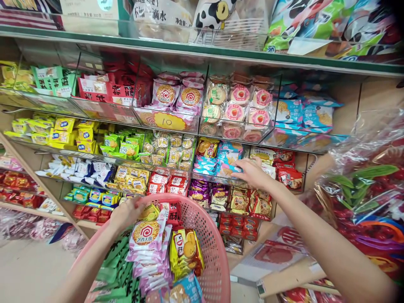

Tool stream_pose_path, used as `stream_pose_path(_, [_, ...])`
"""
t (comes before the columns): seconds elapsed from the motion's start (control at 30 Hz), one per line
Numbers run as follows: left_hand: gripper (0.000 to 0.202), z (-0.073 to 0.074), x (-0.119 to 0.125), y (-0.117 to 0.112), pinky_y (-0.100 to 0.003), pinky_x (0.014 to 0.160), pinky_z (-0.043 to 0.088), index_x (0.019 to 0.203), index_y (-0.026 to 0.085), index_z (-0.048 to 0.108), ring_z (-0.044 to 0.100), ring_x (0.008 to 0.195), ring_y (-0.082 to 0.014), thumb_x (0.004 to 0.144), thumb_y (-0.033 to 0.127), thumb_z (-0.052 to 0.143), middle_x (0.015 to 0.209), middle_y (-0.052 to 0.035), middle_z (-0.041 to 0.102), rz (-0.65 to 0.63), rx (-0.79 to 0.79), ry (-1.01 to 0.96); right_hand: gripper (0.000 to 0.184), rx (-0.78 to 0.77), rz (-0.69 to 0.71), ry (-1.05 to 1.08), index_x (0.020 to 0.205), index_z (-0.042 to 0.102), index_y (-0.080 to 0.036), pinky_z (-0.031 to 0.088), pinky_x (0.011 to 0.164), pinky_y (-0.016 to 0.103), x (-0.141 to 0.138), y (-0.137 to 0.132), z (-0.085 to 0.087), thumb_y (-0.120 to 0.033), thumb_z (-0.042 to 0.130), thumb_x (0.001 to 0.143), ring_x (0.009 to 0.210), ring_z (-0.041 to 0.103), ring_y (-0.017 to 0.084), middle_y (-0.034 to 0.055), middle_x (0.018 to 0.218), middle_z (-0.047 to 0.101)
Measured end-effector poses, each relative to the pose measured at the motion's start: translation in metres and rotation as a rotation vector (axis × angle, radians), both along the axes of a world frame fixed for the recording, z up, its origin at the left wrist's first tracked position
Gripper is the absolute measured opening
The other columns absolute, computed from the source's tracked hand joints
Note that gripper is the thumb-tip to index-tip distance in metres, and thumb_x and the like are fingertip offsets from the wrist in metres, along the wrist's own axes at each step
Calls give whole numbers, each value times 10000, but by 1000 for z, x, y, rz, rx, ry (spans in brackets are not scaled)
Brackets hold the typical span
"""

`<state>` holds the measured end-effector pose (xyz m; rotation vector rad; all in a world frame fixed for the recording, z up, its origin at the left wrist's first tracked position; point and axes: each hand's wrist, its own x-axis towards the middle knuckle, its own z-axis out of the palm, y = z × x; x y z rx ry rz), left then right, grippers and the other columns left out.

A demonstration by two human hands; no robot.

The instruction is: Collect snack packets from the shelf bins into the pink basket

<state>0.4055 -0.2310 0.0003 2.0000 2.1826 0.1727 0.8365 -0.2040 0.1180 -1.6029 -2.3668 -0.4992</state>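
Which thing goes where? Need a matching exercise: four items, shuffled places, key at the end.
Things
1. Bare left hand
2. Bare right hand
3. Yellow oval card marked "10"
4. Plastic bag with a black-and-white cow picture

Places
A. On the front of the compartment with pink square packets
B. On the top shelf
C. At the rim of the pink round plastic basket
D. At blue-and-pink plastic packets

Pairs: 1-C, 2-D, 3-A, 4-B

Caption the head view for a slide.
Left hand at the rim of a pink basket of packaged snacks; right hand at shelved blue packets.
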Motion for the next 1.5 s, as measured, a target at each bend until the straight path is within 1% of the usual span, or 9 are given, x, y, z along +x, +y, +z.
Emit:
stream_pose_path(0.23, [557, 4, 1, -2, -356, 822, 455, 1269, 175, 507, 604, 1055, -296, 844, 478, 312, 1152, -141, 647, 14, -8, -5, 301, 17, 49, 154, 891, 570, -187, 317, 815, 407, -2, -16, 24, -476, 490, 858, 883, 550, 260, 90, 893, 650])
stream_pose_path(0.33, [543, 7, 3, -4, -332, 794, 463, 1258, 203, 521, 616, 1034, -282, 841, 491, 327, 1123, -123, 665, 21, -7, -6, 329, 70, 102, 224, 905, 566, -197, 346, 787, 385, -17, -42, 33, -510, 476, 857, 873, 546, 254, 80, 896, 633])
stream_pose_path(0.43, [526, 9, 5, -5, -315, 791, 462, 1255, 217, 521, 620, 1028, -269, 841, 487, 341, 1103, -112, 673, 20, -12, -3, 305, -47, 196, 345, 903, 559, -212, 382, 715, 322, -44, -77, 32, -503, 478, 861, 815, 547, 211, 56, 890, 611])
stream_pose_path(0.57, [517, 11, 6, -6, -306, 802, 464, 1251, 216, 525, 608, 1053, -262, 844, 475, 338, 1130, -105, 663, 35, -22, 7, 182, -370, 325, 528, 848, 561, -217, 371, 665, 254, -88, -118, 6, -398, 549, 850, 742, 525, 143, -7, 822, 578])
stream_pose_path(0.73, [542, 12, 6, -8, -315, 801, 467, 1278, 215, 508, 609, 1057, -271, 841, 490, 341, 1153, -105, 654, 49, -29, 18, 173, -878, 405, 629, 848, 593, -200, 347, 639, 208, -125, -144, -58, -355, 638, 785, 725, 509, 114, -42, 788, 575])
stream_pose_path(0.87, [538, 8, 2, -7, -323, 811, 466, 1258, 207, 524, 605, 1065, -275, 835, 490, 349, 1163, -110, 649, 51, -18, -4, 233, -1068, 376, 555, 844, 619, -192, 301, 579, 196, -135, -151, -107, -365, 701, 711, 675, 480, 104, -56, 734, 561])
stream_pose_path(1.07, [525, 4, 0, -5, -303, 846, 454, 1233, 199, 535, 590, 1094, -261, 834, 490, 360, 1188, -111, 635, 36, -12, -33, 282, -1108, 336, 441, 838, 641, -194, 258, 532, 195, -140, -147, -141, -390, 733, 658, 642, 462, 93, -64, 695, 533])
stream_pose_path(1.27, [525, 7, 1, -7, -320, 796, 468, 1242, 206, 534, 618, 1039, -276, 837, 487, 354, 1125, -115, 665, 63, -18, -8, 285, -1101, 310, 318, 891, 651, -205, 259, 521, 202, -146, -144, -144, -379, 719, 676, 667, 496, 109, -47, 726, 570])
stream_pose_path(1.5, [525, 6, -3, -8, -281, 758, 473, 1228, 211, 570, 646, 976, -252, 832, 500, 381, 1069, -95, 691, 80, 13, 11, 252, -877, 256, 107, 998, 618, -185, 403, 685, 260, -153, -159, -142, -330, 621, 791, 872, 619, 217, 64, 966, 668])
